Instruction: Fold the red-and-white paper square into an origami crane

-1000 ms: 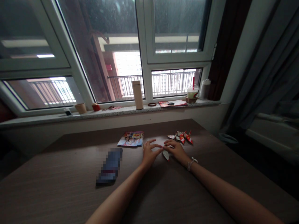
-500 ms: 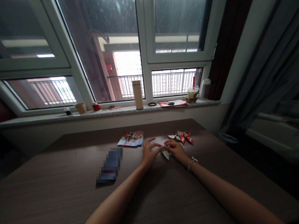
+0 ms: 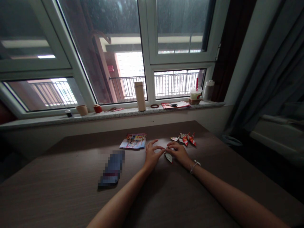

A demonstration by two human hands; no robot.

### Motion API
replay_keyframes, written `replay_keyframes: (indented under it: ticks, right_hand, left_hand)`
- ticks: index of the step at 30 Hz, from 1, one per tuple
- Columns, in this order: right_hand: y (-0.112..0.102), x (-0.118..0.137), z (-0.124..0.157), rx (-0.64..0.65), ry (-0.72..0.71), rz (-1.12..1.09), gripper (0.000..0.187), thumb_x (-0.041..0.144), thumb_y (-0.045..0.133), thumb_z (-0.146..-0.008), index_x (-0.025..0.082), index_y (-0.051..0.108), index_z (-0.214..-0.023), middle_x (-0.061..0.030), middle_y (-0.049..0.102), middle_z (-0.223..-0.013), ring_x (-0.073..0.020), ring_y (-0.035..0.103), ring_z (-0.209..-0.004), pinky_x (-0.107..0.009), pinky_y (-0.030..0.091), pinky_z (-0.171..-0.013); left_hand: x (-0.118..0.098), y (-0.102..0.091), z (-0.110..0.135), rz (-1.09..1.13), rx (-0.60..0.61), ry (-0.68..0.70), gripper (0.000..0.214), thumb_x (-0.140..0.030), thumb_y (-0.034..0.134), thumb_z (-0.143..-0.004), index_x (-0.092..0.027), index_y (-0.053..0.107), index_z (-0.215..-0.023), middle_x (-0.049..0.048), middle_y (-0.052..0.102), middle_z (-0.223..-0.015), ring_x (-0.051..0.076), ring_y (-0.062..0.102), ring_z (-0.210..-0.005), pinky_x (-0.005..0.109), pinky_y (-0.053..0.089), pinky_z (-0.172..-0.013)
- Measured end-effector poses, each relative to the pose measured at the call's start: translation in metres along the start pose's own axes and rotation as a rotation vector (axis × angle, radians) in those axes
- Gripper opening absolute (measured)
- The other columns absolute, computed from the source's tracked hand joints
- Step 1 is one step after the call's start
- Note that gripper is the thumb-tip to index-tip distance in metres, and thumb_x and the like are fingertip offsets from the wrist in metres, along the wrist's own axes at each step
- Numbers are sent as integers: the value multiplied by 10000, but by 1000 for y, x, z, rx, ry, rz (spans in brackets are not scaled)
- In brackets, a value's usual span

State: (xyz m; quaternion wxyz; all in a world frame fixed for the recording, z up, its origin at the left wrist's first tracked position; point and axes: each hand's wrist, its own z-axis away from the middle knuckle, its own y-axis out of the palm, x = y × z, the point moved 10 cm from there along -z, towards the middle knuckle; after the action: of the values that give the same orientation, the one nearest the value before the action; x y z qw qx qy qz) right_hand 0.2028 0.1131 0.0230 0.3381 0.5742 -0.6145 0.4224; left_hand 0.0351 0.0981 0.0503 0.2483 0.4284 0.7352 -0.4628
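A small folded paper crane [image 3: 168, 157], pale with a red tip, is pinched between my two hands just above the brown table [image 3: 71, 174]. My left hand [image 3: 152, 155] grips it from the left with thumb and index finger, its other fingers raised. From the right, the fingertips of my right hand [image 3: 177, 151] close on the same paper and hide part of it. Beyond my right hand, several finished-looking red and white paper cranes [image 3: 186, 139] lie in a cluster. A stack of colourful printed papers [image 3: 133, 141] lies past my left hand.
A blurred dark-blue phone-shaped object [image 3: 111, 169] lies left of my left arm. On the windowsill [image 3: 114, 114] stand a beige flask [image 3: 140, 96], a paper cup [image 3: 82, 110], a drink cup with a red straw [image 3: 195, 93], and scissors [image 3: 174, 105] on red papers.
My right fingers have shifted very slightly on the paper crane. Its pale wing sits a touch further right; everything else looks unmoved.
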Motion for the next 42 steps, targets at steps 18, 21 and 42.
replay_keyframes:
  ticks: [18,21,42]
  right_hand:
    - [0,8,2,10,-14,97,386,601,720,-713,220,772,-745,-88,596,-1085,-246,557,-1088,-402,405,-1003]
    - [2,15,2,20,-50,151,367,582,691,-755,225,770,-726,-93,584,-1126,-258,523,-1140,-424,362,-1045]
    - [10,25,4,47,-146,347,242,443,622,-841,232,698,-749,-66,594,-1063,-249,481,-1126,-435,312,-1052]
  left_hand:
    - [-4,2,-4,-99,12,77,27,-224,734,-770,-247,748,-770,47,549,-1364,268,425,-1304,508,296,-1130]
    - [-6,4,-4,-117,28,82,24,-233,735,-770,-252,749,-764,44,546,-1371,274,410,-1312,520,286,-1130]
    - [0,-1,-4,-91,-22,62,31,-273,737,-770,-252,752,-752,45,570,-1342,271,439,-1298,523,293,-1135]
